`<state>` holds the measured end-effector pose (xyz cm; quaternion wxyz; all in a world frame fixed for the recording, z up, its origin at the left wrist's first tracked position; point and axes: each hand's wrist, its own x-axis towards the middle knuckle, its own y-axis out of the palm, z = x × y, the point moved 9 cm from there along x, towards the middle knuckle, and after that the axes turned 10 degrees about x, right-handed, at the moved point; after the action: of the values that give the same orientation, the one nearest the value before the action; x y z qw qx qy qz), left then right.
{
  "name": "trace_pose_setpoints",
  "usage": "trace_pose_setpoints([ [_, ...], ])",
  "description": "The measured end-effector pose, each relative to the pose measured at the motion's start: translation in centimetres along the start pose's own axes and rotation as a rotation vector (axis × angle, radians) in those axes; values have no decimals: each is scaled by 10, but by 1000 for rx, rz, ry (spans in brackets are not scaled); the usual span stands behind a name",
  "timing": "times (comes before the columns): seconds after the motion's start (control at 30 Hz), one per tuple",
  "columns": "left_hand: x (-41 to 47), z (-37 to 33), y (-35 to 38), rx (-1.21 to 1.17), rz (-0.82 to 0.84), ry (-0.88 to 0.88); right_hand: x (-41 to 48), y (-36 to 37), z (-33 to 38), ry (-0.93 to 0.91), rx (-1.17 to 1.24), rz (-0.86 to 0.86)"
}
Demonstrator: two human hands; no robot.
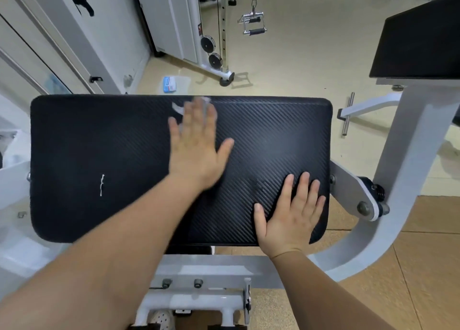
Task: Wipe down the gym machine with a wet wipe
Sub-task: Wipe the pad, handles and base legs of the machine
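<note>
Head view: left hand (196,150) lies flat with fingers straight, pressing a white wet wipe (178,109) against the far edge of the gym machine's black pad (99,142); right hand (291,215) rests flat, fingers spread, on the pad's near right corner

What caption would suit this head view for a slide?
Left hand presses a wet wipe on the black pad while the right hand rests flat on it.

Black carbon-weave pad (99,142): left hand (196,152), blurred, flat on a white wet wipe (178,109) by pad's far edge, right hand (291,217) flat at pad's near right corner, small white scuff (101,185) toward pad's near left.
</note>
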<state>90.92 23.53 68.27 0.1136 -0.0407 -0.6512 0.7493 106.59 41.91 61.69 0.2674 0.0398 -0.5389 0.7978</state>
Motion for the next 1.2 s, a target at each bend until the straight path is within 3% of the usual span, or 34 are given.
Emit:
trace_pose_setpoints([
  [0.1,26,7,-12,-31,6,-32,-1,-1,0,-4,0,-11],
  [0.27,-7,-137,-18,37,-37,486,-3,-2,0,-23,8,-47],
  [0.4,10,-190,-33,102,-54,650,-3,-1,0,-35,19,-57],
  [0.57,69,-150,-51,27,-17,397,-3,0,1,-49,11,-56],
  [0.63,61,-140,-47,34,-28,443,-3,0,1,-46,14,-52],
  [0.73,9,-139,-27,92,-111,647,-5,-1,1,-55,24,-53],
  [0.8,-18,-120,-8,77,-134,628,-5,-1,1,-65,27,-45],
  [0.97,-62,-23,25,-27,-66,215,-4,0,2,-52,37,-19],
  [1.07,-80,-13,30,-81,-44,4,-4,0,1,-42,32,-2],
  [1.13,-97,-33,36,-67,-29,51,-4,0,1,-32,29,13],
  [1.2,-127,-56,47,-9,-26,209,-2,1,1,-28,30,26],
])
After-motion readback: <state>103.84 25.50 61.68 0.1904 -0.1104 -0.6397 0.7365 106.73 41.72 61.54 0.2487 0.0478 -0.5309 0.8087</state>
